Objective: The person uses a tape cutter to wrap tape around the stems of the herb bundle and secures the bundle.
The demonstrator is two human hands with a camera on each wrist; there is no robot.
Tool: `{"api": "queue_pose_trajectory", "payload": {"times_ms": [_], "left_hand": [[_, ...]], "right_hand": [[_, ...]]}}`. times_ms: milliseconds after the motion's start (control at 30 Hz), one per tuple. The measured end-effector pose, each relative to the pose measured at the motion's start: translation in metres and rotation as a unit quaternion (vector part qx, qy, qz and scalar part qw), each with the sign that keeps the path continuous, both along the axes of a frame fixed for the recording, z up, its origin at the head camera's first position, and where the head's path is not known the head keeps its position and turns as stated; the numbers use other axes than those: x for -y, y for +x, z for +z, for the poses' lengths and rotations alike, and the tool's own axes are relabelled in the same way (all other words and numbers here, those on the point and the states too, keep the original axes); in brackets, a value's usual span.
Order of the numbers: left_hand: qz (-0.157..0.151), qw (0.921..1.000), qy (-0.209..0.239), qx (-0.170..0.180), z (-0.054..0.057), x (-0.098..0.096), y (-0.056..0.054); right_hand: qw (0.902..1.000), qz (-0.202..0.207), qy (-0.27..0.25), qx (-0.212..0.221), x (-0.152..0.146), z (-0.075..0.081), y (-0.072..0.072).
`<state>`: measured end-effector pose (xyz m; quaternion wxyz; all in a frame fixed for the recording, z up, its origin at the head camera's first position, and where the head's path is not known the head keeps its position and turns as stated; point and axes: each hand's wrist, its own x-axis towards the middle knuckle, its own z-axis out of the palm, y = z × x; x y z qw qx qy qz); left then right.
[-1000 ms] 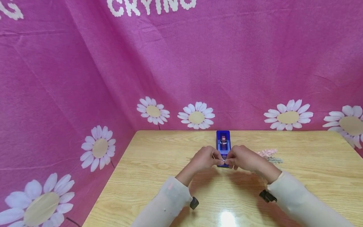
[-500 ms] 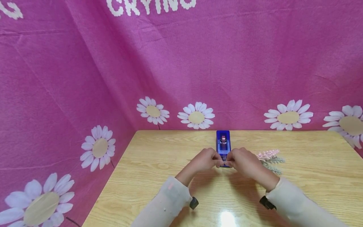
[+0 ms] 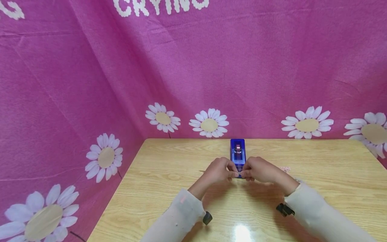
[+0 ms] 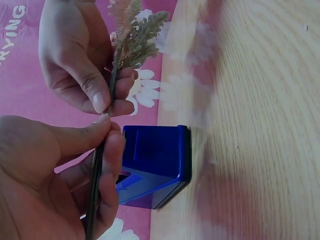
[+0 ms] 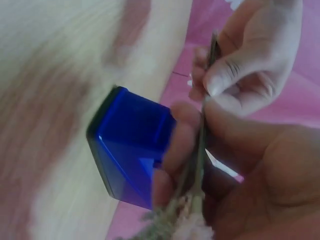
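Both hands meet at the middle of a small bunch of artificial flowers, with thin dark stems (image 4: 95,185). My left hand (image 3: 222,169) pinches the stems between thumb and fingers, toward their bare end. Right beside it, my right hand (image 3: 260,169) pinches them nearer the heads. Pink blossoms (image 3: 285,169) peek out past the right wrist; a grey-green sprig (image 4: 147,37) shows with them in the left wrist view. A small pale glint lies on the stems between the thumbs. Just beyond the hands stands a blue tape dispenser (image 3: 238,155), its near end partly covered by the fingers.
The wood-grain table (image 3: 169,188) reaches back to a magenta cloth (image 3: 242,67) with printed daisies and white letters. Dark straps (image 3: 285,209) sit at both wrists, below pale sleeves (image 3: 317,208).
The flower heads swung out to the right of the right wrist half a second ago and are now mostly hidden behind it. The right hand shifted slightly; the left hand and dispenser stayed nearly in place.
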<state>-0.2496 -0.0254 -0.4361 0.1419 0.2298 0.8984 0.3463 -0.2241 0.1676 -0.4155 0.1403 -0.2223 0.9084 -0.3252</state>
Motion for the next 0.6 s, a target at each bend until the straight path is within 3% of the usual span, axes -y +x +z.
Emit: {"api": "queue_pose_trajectory", "payload": {"times_ms": [167, 300, 600], "left_hand": [[-0.018, 0.9996, 0.004, 0.022, 0.000, 0.001, -0.002], [-0.030, 0.9992, -0.022, 0.012, 0.002, 0.001, -0.003], [0.014, 0.9997, -0.017, -0.008, 0.001, -0.002, 0.000]], "right_hand": [[0.9960, -0.040, 0.016, -0.078, 0.005, -0.007, 0.007], [0.9925, -0.057, 0.033, -0.103, 0.008, -0.007, 0.012], [0.9989, 0.002, 0.029, -0.036, 0.003, 0.001, -0.001]]}}
